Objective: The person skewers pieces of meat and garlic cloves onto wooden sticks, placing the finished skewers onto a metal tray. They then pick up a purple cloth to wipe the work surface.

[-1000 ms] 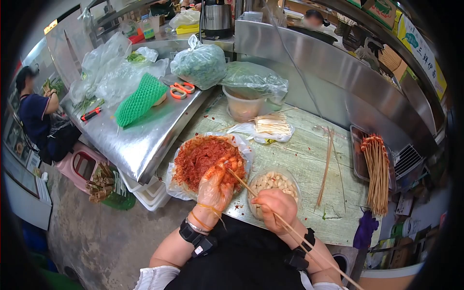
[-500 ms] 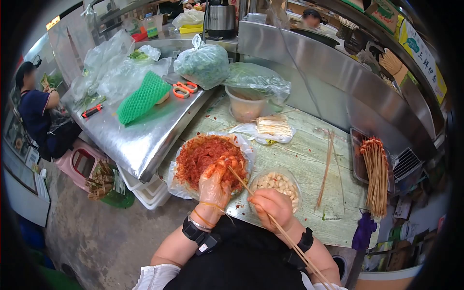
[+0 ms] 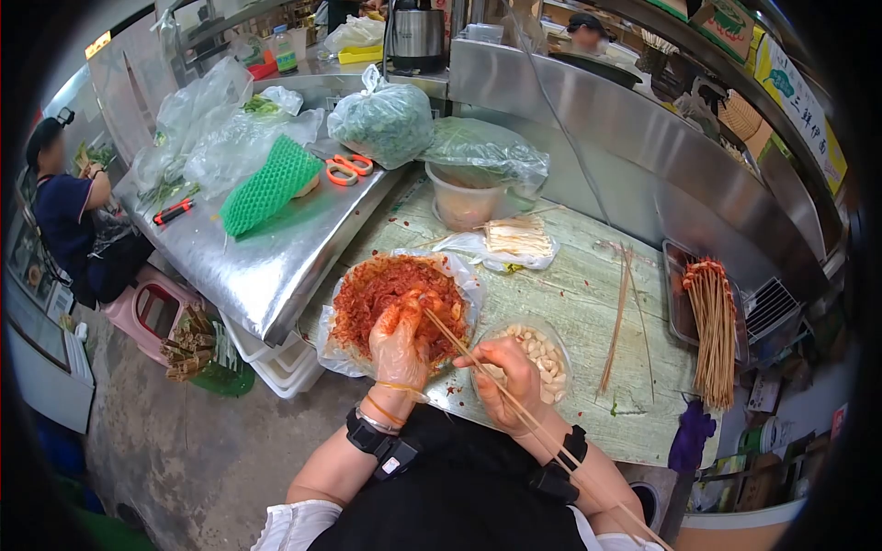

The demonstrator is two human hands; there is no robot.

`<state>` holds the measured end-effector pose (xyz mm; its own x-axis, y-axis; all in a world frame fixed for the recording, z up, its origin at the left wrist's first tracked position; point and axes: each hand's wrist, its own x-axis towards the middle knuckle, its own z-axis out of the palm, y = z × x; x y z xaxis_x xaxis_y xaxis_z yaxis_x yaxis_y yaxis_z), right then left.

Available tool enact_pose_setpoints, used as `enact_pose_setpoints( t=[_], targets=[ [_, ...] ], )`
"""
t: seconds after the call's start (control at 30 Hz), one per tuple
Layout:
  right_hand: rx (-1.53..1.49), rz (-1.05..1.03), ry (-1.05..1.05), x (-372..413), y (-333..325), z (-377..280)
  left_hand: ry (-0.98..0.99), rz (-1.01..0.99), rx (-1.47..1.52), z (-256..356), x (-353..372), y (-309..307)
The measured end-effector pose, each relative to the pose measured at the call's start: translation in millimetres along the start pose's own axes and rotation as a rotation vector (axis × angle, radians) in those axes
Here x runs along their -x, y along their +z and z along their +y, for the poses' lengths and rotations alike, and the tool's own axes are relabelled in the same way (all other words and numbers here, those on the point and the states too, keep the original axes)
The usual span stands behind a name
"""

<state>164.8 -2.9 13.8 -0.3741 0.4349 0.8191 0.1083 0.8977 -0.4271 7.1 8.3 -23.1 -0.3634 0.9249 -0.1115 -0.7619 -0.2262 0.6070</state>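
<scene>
My left hand [image 3: 400, 349], in a clear plastic glove smeared red, is over a plastic-lined bowl [image 3: 467, 275] of red-coated meat [image 3: 367, 285]. Its fingers are closed around a red-coated piece at the tip of the bamboo skewers [image 3: 444, 328]; the piece is mostly hidden. My bare right hand [image 3: 508, 381] grips these long, thin skewers between thumb and fingers, and their back ends run down past my right forearm. Partly behind that hand sits a clear bowl of pale peeled cloves, seemingly garlic [image 3: 549, 367].
A tray [image 3: 678, 303] at right holds a bundle of skewers [image 3: 712, 340] with red tips. Loose skewers [image 3: 617, 321] lie left of it. Behind are white sticks [image 3: 516, 236] and a tub [image 3: 464, 202]. Scissors [image 3: 349, 170] and green netting [image 3: 271, 188] lie on the steel table. A person [image 3: 69, 202] sits left.
My right hand has loosened and turned, its index finger now straighter along the skewers. The skewers' back ends have swung right. My left hand has shifted slightly left, still at the tip.
</scene>
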Motion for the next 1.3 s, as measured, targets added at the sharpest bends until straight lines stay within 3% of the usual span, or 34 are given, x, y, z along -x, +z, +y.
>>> enact_pose_setpoints(
  t=[0.2,0.4,0.5,0.57,1.3],
  targets=[
    [-0.001,-0.018,0.062,-6,7,-4,0.072,-0.073,-0.041,1,-1,2],
    [0.014,-0.029,0.150,-15,6,-12,0.018,-0.119,-0.088,3,0,2],
    [0.126,-0.214,0.204,-15,-16,-18,-0.047,-0.073,-0.061,6,-5,-3],
    [0.109,-0.320,0.126,-17,-26,-17,-0.052,-0.064,-0.037,6,-3,4],
    [0.215,-0.150,0.080,-5,-7,-15,-0.053,-0.138,-0.100,5,-3,-3]
  ],
)
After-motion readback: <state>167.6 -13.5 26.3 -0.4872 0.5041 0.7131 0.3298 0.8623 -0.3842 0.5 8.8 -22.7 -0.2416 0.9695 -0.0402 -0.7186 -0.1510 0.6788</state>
